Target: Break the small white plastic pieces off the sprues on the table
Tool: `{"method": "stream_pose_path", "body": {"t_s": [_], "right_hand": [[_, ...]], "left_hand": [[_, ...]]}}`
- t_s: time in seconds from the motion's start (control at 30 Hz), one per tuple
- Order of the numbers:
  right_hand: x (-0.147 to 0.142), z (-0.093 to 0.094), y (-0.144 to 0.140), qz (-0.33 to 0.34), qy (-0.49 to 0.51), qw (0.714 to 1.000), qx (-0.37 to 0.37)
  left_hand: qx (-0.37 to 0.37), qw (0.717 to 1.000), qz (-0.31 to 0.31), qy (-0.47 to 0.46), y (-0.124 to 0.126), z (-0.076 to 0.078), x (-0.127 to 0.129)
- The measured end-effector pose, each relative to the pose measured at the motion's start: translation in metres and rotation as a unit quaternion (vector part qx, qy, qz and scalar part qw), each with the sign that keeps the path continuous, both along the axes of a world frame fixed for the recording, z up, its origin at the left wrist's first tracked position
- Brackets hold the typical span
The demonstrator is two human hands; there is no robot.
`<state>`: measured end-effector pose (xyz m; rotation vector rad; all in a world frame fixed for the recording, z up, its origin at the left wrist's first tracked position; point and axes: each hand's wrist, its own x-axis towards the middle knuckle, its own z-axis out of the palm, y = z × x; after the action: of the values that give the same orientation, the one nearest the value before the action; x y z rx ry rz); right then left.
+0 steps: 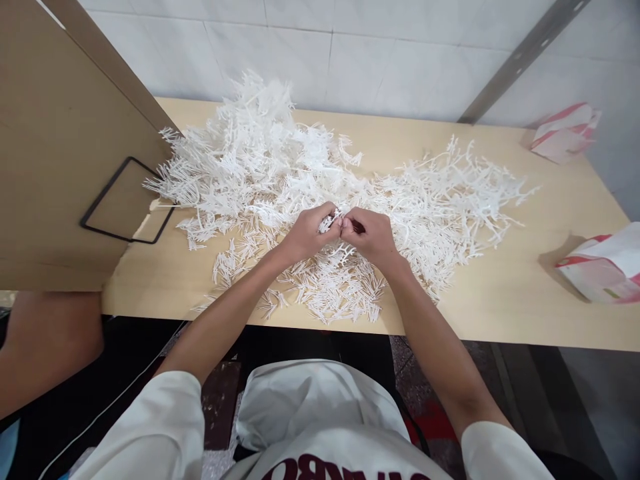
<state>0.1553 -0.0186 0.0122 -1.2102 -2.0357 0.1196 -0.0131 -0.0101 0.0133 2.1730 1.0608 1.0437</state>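
My left hand (311,235) and my right hand (369,233) meet at the middle of the table, fingertips pinched together. Between them is a white branched plastic piece (342,252), partly hidden by the fingers. Behind and to the left rises a tall heap of white branched plastic pieces (250,143). A lower spread of similar branching pieces (450,193) lies to the right. Just below my hands, many short loose white bits (340,293) cover the tabletop.
A cardboard panel (55,147) with a black wire frame (107,193) stands at the left. Two red-and-white paper bags sit at the right, a nearer one (605,267) and a farther one (565,133). A tiled wall (380,67) backs the table (510,293). Another person's arm (50,340) shows at left.
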Motion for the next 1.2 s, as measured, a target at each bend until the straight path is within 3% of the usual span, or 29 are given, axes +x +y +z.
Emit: {"method": "stream_pose_path", "body": {"t_s": [0.13, 0.37, 0.43, 0.6, 0.77, 0.93, 1.2], "right_hand": [[0.0012, -0.0034, -0.0004, -0.032, -0.007, 0.999, 0.033], [0.0062, 0.0027, 0.0043, -0.151, 0.124, 0.976, 0.1], [0.0067, 0.0043, 0.0051, -0.122, 0.114, 0.982, 0.088], [0.0006, 0.0018, 0.0025, 0.046, 0.081, 0.995, -0.024], [-0.0022, -0.0003, 0.0011, 0.032, 0.095, 0.994, -0.043], [-0.0009, -0.0021, 0.0038, 0.066, 0.075, 0.993, -0.071], [-0.0013, -0.0044, 0.0021, 0.069, 0.06, 0.996, 0.012]], "left_hand": [[-0.009, 0.999, 0.032, -0.017, 0.0006, 0.0011, -0.0015], [-0.074, 0.994, 0.041, -0.077, 0.0027, 0.0016, -0.0018], [-0.076, 0.993, 0.041, -0.086, 0.003, 0.0006, -0.0011], [-0.056, 0.995, 0.029, -0.083, 0.0025, -0.0026, -0.0001], [-0.039, 0.993, 0.042, -0.102, 0.0027, -0.006, -0.001], [-0.009, 0.993, 0.039, -0.108, 0.0057, -0.0067, -0.0024], [0.074, 0.995, -0.02, -0.068, 0.0055, -0.0036, -0.0019]]}}
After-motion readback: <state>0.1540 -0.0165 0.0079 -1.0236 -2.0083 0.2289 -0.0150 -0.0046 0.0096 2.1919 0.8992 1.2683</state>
